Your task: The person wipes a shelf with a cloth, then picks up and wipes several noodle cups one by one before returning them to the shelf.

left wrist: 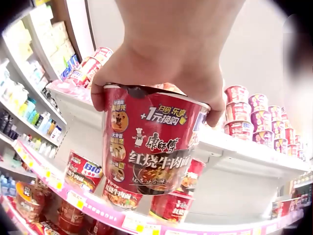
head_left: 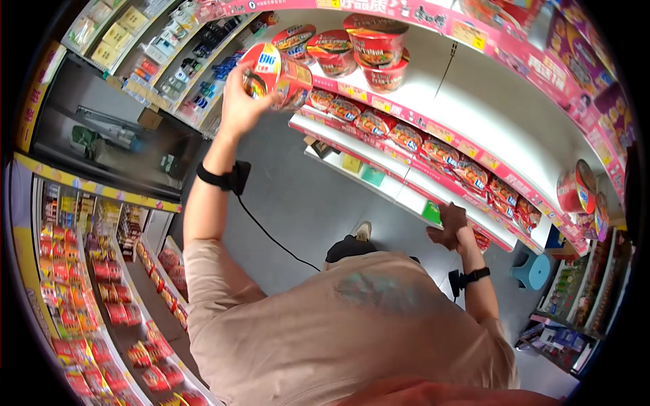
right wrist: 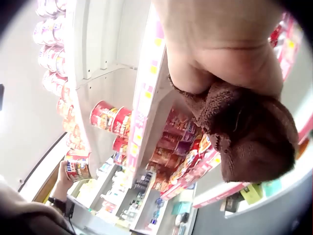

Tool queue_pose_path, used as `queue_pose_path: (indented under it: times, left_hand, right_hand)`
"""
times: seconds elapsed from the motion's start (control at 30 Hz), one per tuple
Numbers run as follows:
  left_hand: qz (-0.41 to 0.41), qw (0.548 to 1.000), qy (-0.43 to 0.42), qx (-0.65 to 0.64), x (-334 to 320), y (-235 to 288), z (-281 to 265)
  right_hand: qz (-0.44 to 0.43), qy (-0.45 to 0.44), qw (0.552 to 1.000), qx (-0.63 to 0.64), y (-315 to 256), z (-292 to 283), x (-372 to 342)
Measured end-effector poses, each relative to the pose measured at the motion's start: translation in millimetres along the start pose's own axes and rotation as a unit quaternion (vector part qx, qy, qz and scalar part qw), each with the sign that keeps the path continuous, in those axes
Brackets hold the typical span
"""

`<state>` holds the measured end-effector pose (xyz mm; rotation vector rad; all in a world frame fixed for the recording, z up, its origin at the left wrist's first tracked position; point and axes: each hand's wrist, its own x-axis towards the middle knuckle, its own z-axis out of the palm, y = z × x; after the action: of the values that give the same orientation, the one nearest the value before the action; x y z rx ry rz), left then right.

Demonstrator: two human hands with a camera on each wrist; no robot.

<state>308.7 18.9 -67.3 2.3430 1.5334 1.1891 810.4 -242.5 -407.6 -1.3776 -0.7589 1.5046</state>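
Note:
My left hand (head_left: 238, 108) grips a red instant noodle tub (head_left: 292, 80) in front of the upper left of the shelf. In the left wrist view, the fingers and thumb clasp the tub (left wrist: 154, 139) round its rim from above, and its printed side faces the camera. Low on the right, my right hand (head_left: 466, 237) holds a crumpled brown cloth (head_left: 451, 222) near the lower shelves. The cloth (right wrist: 254, 137) hangs from that hand in the right wrist view and hides the fingertips.
More noodle tubs (head_left: 378, 44) stand, partly stacked, at the shelf's left end. A row of tubs (head_left: 406, 135) fills the tier below. Another tub (head_left: 574, 189) sits at the right end. A blue stool (head_left: 533, 272) is on the floor, and stocked shelves (head_left: 101, 271) line the left.

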Motion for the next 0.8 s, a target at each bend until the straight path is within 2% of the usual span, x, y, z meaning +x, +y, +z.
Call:
queue_pose_path:
  times: [0.03, 0.07, 0.13, 0.23, 0.33, 0.47, 0.5, 0.57, 0.6, 0.67, 0.73, 0.8]
  left_hand:
    - [-0.006, 1.0, -0.003, -0.022, 24.5, -11.4, 4.7]
    - [-0.013, 1.0, -0.014, 0.014, 46.9, -8.2, 6.0]
    - [-0.004, 0.999, -0.041, 0.018, 88.5, -20.6, 24.8]
    - [0.001, 0.996, -0.073, 0.053, 127.8, -27.3, 52.8]
    - [0.013, 0.996, -0.083, 0.043, 151.5, -31.8, 70.0]
    - [0.081, 0.99, -0.099, 0.049, 163.3, -20.0, 76.0]
    - [0.091, 0.988, -0.116, 0.037, 167.5, -19.1, 76.4]
    - [0.089, 0.975, -0.195, -0.052, 182.2, -32.4, 82.6]
    - [0.089, 0.963, -0.235, -0.096, 188.1, -37.9, 83.8]
    - [0.195, 0.958, -0.209, -0.033, 187.7, -38.1, 78.5]
    - [0.228, 0.955, -0.187, -0.012, 187.0, -41.8, 80.4]
    - [0.157, 0.957, -0.224, -0.091, 196.9, -51.9, 89.5]
  right_hand:
    - [0.065, 0.029, 0.996, 0.056, -6.9, -1.2, -4.9]
    - [0.125, 0.065, 0.984, 0.113, -18.5, 0.8, -11.3]
    - [0.12, 0.072, 0.978, 0.153, -34.9, 15.5, -19.9]
    - [0.067, 0.181, 0.978, 0.08, -46.5, 48.8, -31.0]
    - [0.075, 0.247, 0.96, 0.114, -41.9, 68.7, -35.6]
    - [0.073, 0.211, 0.968, 0.118, -35.2, 83.1, -36.1]
    - [0.068, 0.203, 0.974, 0.068, -36.2, 86.0, -33.3]
    - [0.055, 0.186, 0.98, -0.035, -39.7, 90.7, -27.4]
    - [0.03, 0.194, 0.98, -0.043, -40.9, 93.1, -27.5]
    - [-0.007, 0.207, 0.977, -0.05, -45.4, 96.0, -27.1]
    - [-0.016, 0.209, 0.977, -0.041, -46.0, 88.9, -21.3]
    - [-0.003, 0.225, 0.974, 0.007, -39.6, 84.1, -17.9]
